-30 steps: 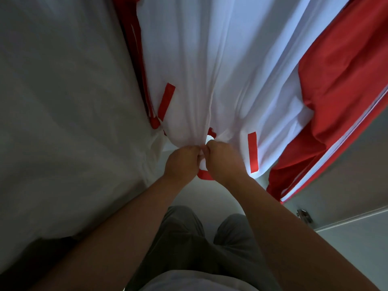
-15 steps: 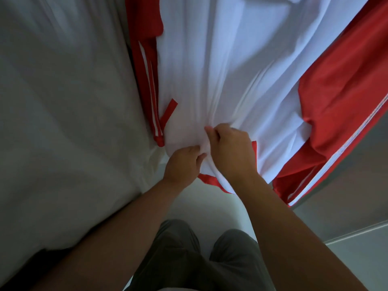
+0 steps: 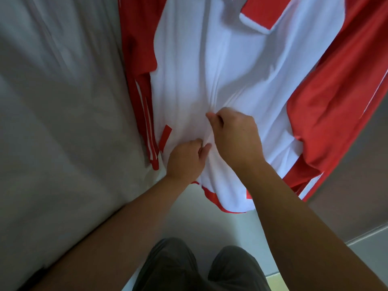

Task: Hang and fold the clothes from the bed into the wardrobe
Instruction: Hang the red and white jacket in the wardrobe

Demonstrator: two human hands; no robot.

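The largest thing in view is a broad pale grey-white sheet of cloth filling the left side; whether it is a hung garment or a curtain I cannot tell. Just beside it, its left red sleeve touching that cloth, hangs the white-bodied track jacket with red sleeves and red trim, collar up, red-edged hem clear of the pale floor. The hanger is out of view, and so is any wardrobe rail. A flat grey panel stands to the right.

Both hands work the centre front seam low on the body. The right hand has its grip clenched on a pinch of white fabric at the seam, drawing creases upward. The left hand, just below and touching it, pinches the same seam with curled fingers. A zip pull, if there is one, is hidden.

The jacket looks light, thin, smooth and rather slippery, with no stiffness; it should bunch wherever pulled and slide off a loose hold. Best taken at the reinforced front edge, hem band or collar, not the loose panel.
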